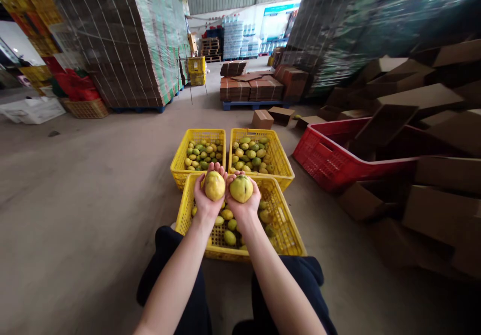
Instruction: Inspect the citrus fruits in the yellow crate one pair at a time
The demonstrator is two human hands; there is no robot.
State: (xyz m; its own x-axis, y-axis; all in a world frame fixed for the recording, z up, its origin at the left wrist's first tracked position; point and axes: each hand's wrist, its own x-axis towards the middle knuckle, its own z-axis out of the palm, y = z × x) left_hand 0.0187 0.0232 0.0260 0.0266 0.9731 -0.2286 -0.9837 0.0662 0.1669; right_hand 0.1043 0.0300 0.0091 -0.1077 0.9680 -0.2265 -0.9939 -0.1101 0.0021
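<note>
Side by side, my two hands are held palm up over the near yellow crate (289,219). In the cupped palm of my left hand (203,205) rests a round yellow fruit (215,185) with faint brownish marks. My right hand (246,208) cradles a greener yellow fruit (241,188) with a dark crease on its surface. Below my forearms, several loose yellow-green fruits (230,237) lie in the crate, partly hidden by my hands and arms. The exact kind of fruit is not clear to me.
Beyond stand two yellow crates, a left one (176,162) and a right one (283,164), both holding similar fruit. To the right, a red crate (315,159) sits among cardboard boxes (443,214). Wrapped stacks (112,39) and flattened cartons on a blue pallet (240,106) stand farther back.
</note>
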